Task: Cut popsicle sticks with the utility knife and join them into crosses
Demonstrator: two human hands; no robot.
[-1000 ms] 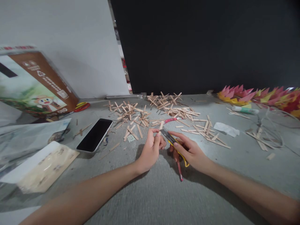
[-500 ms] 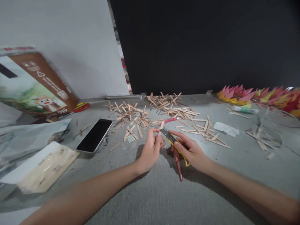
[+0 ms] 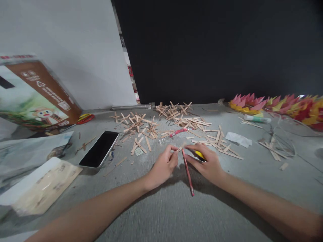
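my left hand (image 3: 162,165) pinched a small wooden stick (image 3: 180,148), blurred at its tip, over the bench (image 3: 151,215). my right hand (image 3: 209,165) gripped the yellow cutter (image 3: 200,155), thumb near the upper end of a red pencil (image 3: 188,173) that slanted toward me. loose sticks (image 3: 147,144) lay beyond.

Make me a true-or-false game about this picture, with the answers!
1. The yellow cutter is in the right hand. True.
2. The phone lies left of the wooden sticks. True.
3. The phone's screen is glowing. False: it is dark.
4. The red rod's far end is between the right hand and the left hand. True.
5. The wooden sticks make one tidy pile. False: they are scattered.
6. Nothing here is spiky. False: a spiky, colourful decoration lies at the right.
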